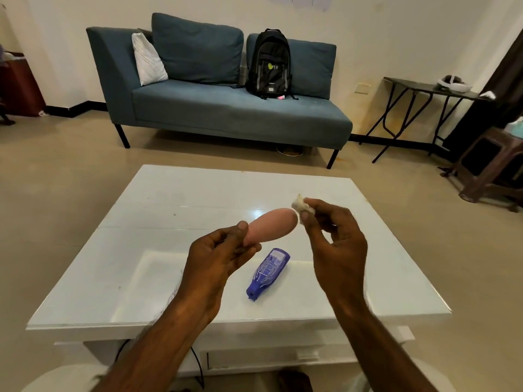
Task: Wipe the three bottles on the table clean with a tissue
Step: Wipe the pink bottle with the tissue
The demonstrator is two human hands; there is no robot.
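Presently the pink bottle (271, 226) is off the table and in the air. My left hand (218, 258) grips it at its narrow end, thumb and fingers curled round it. Its long axis runs from 8 o'clock, at that hand, up to 2 o'clock, where the broad rounded end stands free. My right hand (334, 239) is at that 2 o'clock end and is the nearer hand to it. It pinches a wadded tissue (301, 206) between thumb and fingertips, and the wad sits at the bottle's far end, touching it or just short of it; I cannot tell which. Judgement: wiping this bottle is the step in hand. The next stroke should run along the axis from 2 o'clock down toward 8 o'clock, with the left hand turning the bottle so each side is met. The part under my left fingers is covered and would need a change of grip. The blue bottle (268, 271) lies on its side on the white table (169, 199) at 6 o'clock of the pink one, cap toward 7 o'clock, base toward 1 o'clock, touched by neither hand. The task names three bottles; I find only two in view. Beyond the table at 12 o'clock stands a blue sofa (226, 108) with a black backpack (268, 63) on its seat, and a dark side table (424, 87) stands at 2 o'clock.
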